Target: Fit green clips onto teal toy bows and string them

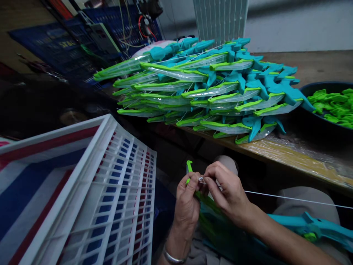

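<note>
My left hand [188, 193] is closed around the tip of a green and teal plastic toy bow, its bright green end [189, 166] poking up above the fingers. Between my fingertips a small loop or knot of white string [201, 180] shows. My right hand [224, 186] pinches that string close beside the left thumb. A length of white cord [298, 201] runs taut off to the right. Across my lap lies the bow's teal body [300, 222], partly hidden beneath my right forearm.
A large pile of similar green and teal bows [198, 84] is stacked on the wooden bench [300, 154]. At right, a dark basin [306, 90] holds green parts [335, 105]. To my left stands a white plastic crate [110, 176] lined with striped cloth [35, 191].
</note>
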`<state>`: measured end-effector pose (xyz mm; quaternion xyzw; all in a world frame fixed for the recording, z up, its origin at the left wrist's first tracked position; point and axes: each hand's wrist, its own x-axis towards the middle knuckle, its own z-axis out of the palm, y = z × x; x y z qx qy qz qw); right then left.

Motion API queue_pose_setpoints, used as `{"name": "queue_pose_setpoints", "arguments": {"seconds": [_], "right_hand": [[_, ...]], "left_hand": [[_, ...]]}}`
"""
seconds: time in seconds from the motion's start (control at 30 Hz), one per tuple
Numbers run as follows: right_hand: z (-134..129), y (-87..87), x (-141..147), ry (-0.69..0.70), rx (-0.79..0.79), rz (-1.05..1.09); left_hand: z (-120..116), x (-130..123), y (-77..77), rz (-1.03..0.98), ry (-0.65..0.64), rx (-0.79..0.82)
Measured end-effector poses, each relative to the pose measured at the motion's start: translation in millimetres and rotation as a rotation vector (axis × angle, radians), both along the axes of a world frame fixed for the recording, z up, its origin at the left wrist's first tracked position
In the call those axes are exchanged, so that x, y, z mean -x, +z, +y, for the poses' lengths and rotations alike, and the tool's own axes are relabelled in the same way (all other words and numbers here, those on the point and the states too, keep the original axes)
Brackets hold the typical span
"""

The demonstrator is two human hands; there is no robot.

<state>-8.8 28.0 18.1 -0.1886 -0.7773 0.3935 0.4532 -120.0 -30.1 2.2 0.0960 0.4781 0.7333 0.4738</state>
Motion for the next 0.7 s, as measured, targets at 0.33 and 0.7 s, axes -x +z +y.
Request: {"name": "queue_pose_setpoints", "arguments": {"seconds": [0.33, 0.7], "right_hand": [[4.1, -4.8, 2.3, 0.046, -0.055, -0.126], [2.9, 16.3, -15.4, -0.103, -0.438, -0.372]], "left_hand": [[-3.4, 1.5, -3.4, 0.012, -0.004, -0.018], [-0.5, 5.9, 2.6, 0.053, -0.136, -0.120]]}}
